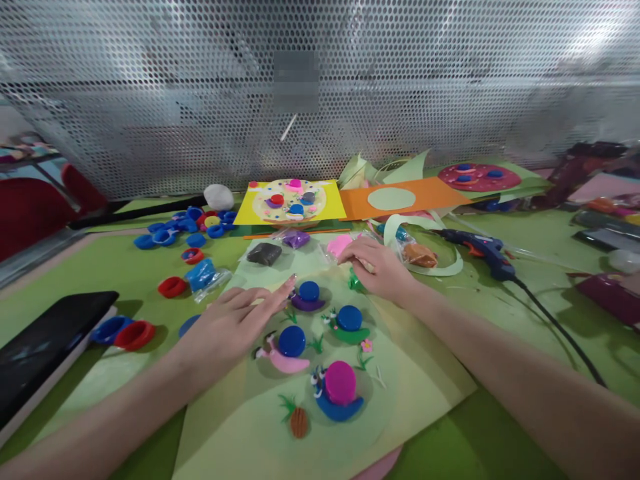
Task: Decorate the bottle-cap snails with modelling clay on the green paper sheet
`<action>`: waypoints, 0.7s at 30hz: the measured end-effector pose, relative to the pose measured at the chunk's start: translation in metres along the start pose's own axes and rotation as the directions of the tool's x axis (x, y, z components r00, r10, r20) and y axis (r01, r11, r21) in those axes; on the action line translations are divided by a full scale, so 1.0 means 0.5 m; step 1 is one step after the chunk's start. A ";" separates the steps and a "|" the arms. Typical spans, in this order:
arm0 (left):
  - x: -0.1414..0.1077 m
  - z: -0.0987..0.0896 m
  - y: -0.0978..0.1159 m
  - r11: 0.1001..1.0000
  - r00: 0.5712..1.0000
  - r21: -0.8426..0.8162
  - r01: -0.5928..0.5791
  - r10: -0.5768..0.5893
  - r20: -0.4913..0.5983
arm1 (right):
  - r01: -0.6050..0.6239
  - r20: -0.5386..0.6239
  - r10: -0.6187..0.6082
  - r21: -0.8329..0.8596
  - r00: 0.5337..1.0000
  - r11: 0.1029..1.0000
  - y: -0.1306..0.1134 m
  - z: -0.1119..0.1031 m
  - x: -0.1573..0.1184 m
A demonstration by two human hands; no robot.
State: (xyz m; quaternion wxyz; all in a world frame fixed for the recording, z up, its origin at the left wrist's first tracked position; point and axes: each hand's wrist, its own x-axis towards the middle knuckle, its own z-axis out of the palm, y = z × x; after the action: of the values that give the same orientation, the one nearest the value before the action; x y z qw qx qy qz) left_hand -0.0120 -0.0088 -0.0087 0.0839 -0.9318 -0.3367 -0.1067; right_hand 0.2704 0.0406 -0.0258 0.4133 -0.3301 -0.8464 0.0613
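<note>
My left hand [240, 317] lies low over the pale green sheet. Its index finger is stretched out to the head end of a purple clay snail [309, 305] with a blue bottle-cap shell [309, 291]. My right hand [383, 267] has its fingers bent, the tips pressed at a bagged lump of pink clay [339, 246]. Under that hand shows a bit of green clay [355, 280]. Nearer me are a green snail [353, 333], a pink snail [287, 362] and a blue snail [340, 408] with a magenta cap. A clay pineapple [299, 423] and a pink flower [367, 345] lie beside them.
Bagged black clay [265, 253], purple clay [296, 239] and brown clay [419, 255] lie behind the sheet. A hot glue gun [483, 250] with its cord is at right. Loose bottle caps [173, 287] and a phone [53, 340] are at left. Perforated metal [400, 87] stands behind.
</note>
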 end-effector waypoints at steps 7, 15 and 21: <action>-0.005 0.005 -0.003 1.000 1.000 0.031 -0.005 0.005 -0.018 | 0.006 -0.025 -0.006 -0.001 1.000 1.000 -0.002 0.000 0.003; -0.002 0.002 0.010 0.999 0.999 0.015 -0.033 0.033 0.000 | 0.044 -0.084 -0.047 -0.040 0.995 0.998 -0.005 -0.002 0.006; 0.008 -0.010 0.012 0.993 0.994 -0.050 0.102 -0.104 -0.032 | 0.009 -0.241 -0.017 -0.033 0.970 0.999 -0.076 -0.073 0.032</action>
State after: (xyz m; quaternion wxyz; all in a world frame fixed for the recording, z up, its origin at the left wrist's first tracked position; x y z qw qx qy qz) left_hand -0.0059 -0.0120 -0.0032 0.0615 -0.9129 -0.3802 -0.1351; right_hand 0.2712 0.0150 0.0230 0.5081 -0.3361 -0.7930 0.0047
